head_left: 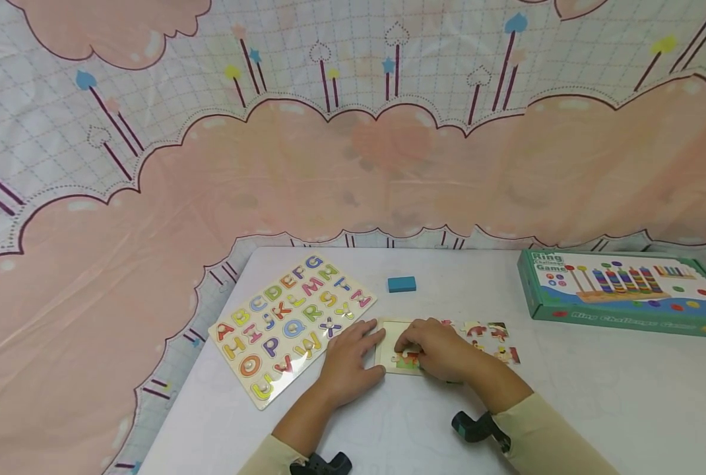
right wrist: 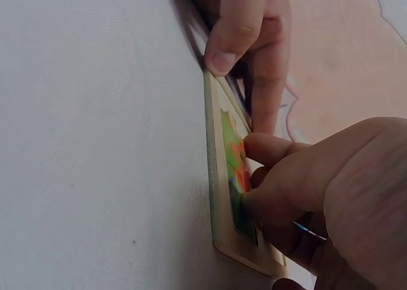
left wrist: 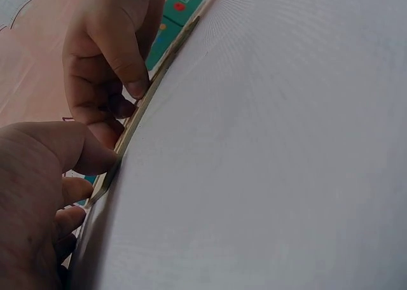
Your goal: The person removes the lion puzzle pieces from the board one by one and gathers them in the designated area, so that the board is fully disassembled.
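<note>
A small wooden jigsaw board [head_left: 392,329] lies flat on the table before me. My left hand [head_left: 348,364] grips its left end, thumb at the near corner and fingers along the edge. Over the board, my right hand [head_left: 442,351] has its thumb and fingertips curled down on a jigsaw piece, largely hidden beneath them. Green and red fitted pieces [right wrist: 230,144] show along the board's near side in the right wrist view. Several loose jigsaw pieces [head_left: 499,331] with cartoon pictures lie to the right, partly behind the right hand.
An alphabet puzzle board [head_left: 293,328] with coloured letters lies at the left, close to my left hand. A blue block [head_left: 402,284] sits behind the jigsaw board. The green Ring Challenge Game box [head_left: 626,293] stands at the back right. A patterned cloth [head_left: 388,171] hangs behind the white table.
</note>
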`<state>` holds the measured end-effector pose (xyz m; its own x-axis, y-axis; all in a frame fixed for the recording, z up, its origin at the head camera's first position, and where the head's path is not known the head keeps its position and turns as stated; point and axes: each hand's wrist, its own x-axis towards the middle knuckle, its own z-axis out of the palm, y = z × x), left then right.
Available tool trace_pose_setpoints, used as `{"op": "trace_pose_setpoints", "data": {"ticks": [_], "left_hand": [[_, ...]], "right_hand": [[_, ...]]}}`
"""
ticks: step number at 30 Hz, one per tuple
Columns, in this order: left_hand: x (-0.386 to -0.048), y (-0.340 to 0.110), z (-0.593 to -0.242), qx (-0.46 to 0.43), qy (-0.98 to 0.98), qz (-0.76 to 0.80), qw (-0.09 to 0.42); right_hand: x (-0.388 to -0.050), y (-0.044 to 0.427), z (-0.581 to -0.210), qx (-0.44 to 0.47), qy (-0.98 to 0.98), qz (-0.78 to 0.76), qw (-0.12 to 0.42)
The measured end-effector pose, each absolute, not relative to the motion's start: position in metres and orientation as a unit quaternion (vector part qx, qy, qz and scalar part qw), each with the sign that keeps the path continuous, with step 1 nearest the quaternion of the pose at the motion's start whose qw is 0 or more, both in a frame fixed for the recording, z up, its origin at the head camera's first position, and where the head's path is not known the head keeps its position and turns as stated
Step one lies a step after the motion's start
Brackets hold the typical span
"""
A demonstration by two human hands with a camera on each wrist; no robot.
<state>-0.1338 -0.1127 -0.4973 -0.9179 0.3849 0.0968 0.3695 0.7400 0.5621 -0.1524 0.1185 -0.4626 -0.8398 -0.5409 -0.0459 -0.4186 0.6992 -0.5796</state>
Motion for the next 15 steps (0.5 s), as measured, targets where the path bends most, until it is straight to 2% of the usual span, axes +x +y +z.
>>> {"op": "trace_pose_setpoints", "data": {"ticks": [15], "left_hand": [[-0.1332,-0.1128,-0.4967,0.203,0.931,0.303,0.014]], "right_hand": [[-0.1493,0.1169,-0.4625,-0.272,0.92,-0.273,0.077]]}}
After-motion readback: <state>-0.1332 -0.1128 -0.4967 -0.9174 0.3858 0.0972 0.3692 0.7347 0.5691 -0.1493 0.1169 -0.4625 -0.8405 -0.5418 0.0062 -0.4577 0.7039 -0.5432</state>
